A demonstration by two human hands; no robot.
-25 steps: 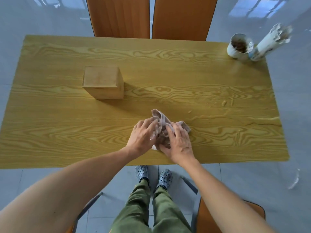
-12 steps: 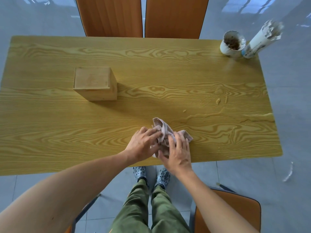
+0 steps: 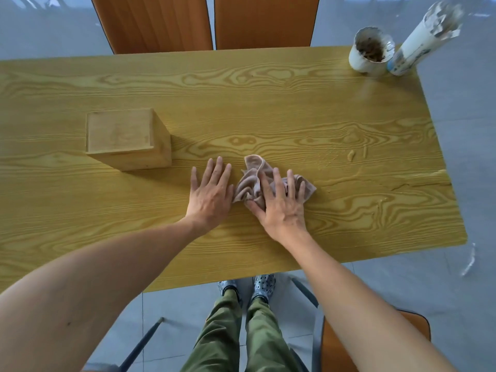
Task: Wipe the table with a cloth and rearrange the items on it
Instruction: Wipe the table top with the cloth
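Observation:
A crumpled pinkish-beige cloth (image 3: pixel 252 178) lies on the yellow wood-grain table (image 3: pixel 268 108), a little right of centre. My right hand (image 3: pixel 280 205) presses flat on top of it, fingers spread over the folds. My left hand (image 3: pixel 210 191) lies flat on the bare tabletop just left of the cloth, fingers apart, its edge touching the cloth. A closed wooden box (image 3: pixel 126 138) stands to the left of my hands. At the far right corner stand a white cup (image 3: pixel 370 51) with brown contents and a white cylindrical container (image 3: pixel 421 41).
A few small crumbs or smears (image 3: pixel 354 154) mark the table right of the cloth. Two orange chair backs (image 3: pixel 204 20) stand against the far edge. Another orange chair (image 3: pixel 338 353) sits at my near right. The near table edge runs just above my feet.
Both hands went from bunching the cloth near the front edge to lying flat farther in on the table. My left hand has let go of the cloth and now rests beside it.

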